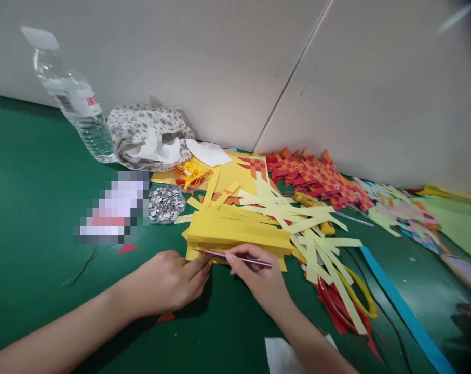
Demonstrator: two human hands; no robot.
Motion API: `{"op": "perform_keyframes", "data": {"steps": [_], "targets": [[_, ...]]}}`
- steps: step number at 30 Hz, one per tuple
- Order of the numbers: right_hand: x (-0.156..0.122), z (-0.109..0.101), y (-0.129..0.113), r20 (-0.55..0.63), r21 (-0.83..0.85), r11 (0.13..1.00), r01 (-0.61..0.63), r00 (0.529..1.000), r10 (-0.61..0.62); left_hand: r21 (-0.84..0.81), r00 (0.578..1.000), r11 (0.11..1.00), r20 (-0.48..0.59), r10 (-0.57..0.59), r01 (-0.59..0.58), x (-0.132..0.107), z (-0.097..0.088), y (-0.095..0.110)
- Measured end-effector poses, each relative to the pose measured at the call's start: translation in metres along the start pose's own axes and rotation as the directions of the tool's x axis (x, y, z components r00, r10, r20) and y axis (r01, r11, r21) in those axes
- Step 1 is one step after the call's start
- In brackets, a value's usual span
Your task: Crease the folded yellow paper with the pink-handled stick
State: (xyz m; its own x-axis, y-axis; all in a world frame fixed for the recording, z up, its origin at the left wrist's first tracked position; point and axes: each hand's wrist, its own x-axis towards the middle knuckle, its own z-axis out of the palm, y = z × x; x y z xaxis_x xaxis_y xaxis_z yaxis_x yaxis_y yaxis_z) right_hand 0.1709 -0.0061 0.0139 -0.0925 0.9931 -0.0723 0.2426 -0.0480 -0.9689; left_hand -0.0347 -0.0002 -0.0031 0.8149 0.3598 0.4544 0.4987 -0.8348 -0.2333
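Note:
A folded sheet of yellow paper (pixel 235 228) lies before me, creased lengthwise with its lower part raised toward me. My left hand (pixel 176 280) is closed at its lower left edge, the fingertips pinching the paper and partly hidden beneath the fist. In my right hand (pixel 258 270) is a slim, shiny pink pen (pixel 239 257), gripped between thumb and fingers. It lies nearly level, and its pointed tip touches or almost touches the paper just above my left fingers.
Pale yellow strips (pixel 309 223) and scissors (pixel 362 296) with red and yellow handles lie right. Behind are woven red-orange paper pieces (pixel 313 174), a yellow utility knife (pixel 317 213), a bag of googly eyes (pixel 167 204), a water bottle (pixel 77 104) and a patterned pouch (pixel 145 124).

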Motion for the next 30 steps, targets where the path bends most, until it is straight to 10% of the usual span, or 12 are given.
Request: {"op": "perform_keyframes", "data": {"steps": [10, 30], "targets": [[-0.0001, -0.0009, -0.0018, 0.012, -0.002, 1.0, -0.023, 1.0, 0.023, 0.087, 0.987, 0.993, -0.142, -0.073, 0.086, 0.0017, -0.0048, 0.0016], [0.0004, -0.0007, -0.0022, 0.086, -0.011, 1.0, 0.004, 0.996, -0.003, 0.038, 0.995, 0.999, -0.091, -0.032, 0.036, 0.0004, -0.004, 0.0046]]}}
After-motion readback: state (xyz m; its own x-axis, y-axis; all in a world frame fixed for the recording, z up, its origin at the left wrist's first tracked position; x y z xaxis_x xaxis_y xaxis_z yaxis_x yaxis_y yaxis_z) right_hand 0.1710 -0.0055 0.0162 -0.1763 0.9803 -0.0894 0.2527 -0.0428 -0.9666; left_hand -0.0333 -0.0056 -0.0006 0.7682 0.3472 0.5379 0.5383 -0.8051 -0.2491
